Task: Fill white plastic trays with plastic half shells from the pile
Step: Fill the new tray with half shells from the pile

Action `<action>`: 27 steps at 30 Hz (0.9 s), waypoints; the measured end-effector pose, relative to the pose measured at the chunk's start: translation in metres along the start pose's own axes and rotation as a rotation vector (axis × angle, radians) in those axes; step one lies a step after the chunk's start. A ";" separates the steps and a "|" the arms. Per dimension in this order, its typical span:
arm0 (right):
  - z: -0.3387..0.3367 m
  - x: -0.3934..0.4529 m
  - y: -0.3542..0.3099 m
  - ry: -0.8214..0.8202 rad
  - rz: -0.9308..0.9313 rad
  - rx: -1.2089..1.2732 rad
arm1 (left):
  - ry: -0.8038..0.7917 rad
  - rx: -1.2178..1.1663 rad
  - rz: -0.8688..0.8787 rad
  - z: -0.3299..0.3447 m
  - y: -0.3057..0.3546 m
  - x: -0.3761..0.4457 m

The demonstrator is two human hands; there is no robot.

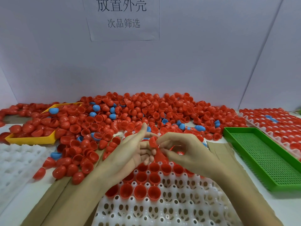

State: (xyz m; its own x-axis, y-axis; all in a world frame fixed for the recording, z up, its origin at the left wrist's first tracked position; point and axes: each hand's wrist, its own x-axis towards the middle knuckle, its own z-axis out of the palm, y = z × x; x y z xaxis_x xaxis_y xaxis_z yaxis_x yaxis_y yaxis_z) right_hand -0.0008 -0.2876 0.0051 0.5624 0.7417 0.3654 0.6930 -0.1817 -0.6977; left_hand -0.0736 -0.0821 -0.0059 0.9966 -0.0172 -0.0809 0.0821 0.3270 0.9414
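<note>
The white plastic tray [179,207] lies in front of the person on brown cardboard [53,198]. Its far rows hold red half shells [140,191] set open side up; the nearer pockets show only their holes. Above the tray the two hands meet. The left hand [138,150] is palm up with its fingers loosely curled and its thumb raised, and whether it grips anything cannot be told. The right hand [179,149] pinches one red half shell [153,141] between thumb and fingertips, just over the left fingers.

Behind the hands a large pile of half shells [146,111] spreads along the back wall, mostly red with a few blue ones [96,108] mixed in. The pile spills into a yellow tray [31,140] at the left, which holds red shells and one blue one. Nearer on the left lies another white tray [17,159], its pockets bare. On the right sits a green perforated tray [267,162], and beyond it a white tray filled with red shells [276,123], with a couple of blue ones among them. A paper sign [121,17] with printed characters hangs on the wall.
</note>
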 end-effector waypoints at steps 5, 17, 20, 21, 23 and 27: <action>-0.012 0.000 -0.002 0.019 0.064 0.110 | -0.048 0.007 -0.012 -0.007 0.008 -0.003; -0.019 -0.009 -0.009 -0.511 0.232 -0.066 | 0.613 1.082 0.314 -0.042 0.006 0.003; -0.013 -0.009 -0.011 -0.538 0.221 -0.122 | 0.545 1.125 0.213 -0.043 0.000 0.006; -0.012 -0.010 -0.011 -0.543 0.224 -0.129 | 0.529 1.142 0.203 -0.044 -0.001 0.007; -0.009 -0.010 -0.012 -0.547 0.226 -0.145 | 0.504 1.180 0.192 -0.044 -0.004 0.008; -0.006 -0.011 -0.010 -0.549 0.210 -0.196 | 0.492 1.297 0.196 -0.047 -0.008 0.008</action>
State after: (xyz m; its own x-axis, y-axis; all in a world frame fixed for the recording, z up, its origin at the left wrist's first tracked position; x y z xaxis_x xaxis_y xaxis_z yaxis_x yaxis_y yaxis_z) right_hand -0.0109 -0.2980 0.0119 0.4179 0.8917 -0.1740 0.6920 -0.4366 -0.5749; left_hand -0.0663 -0.0408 -0.0291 0.9092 0.3439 0.2347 0.1640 -0.8139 0.5573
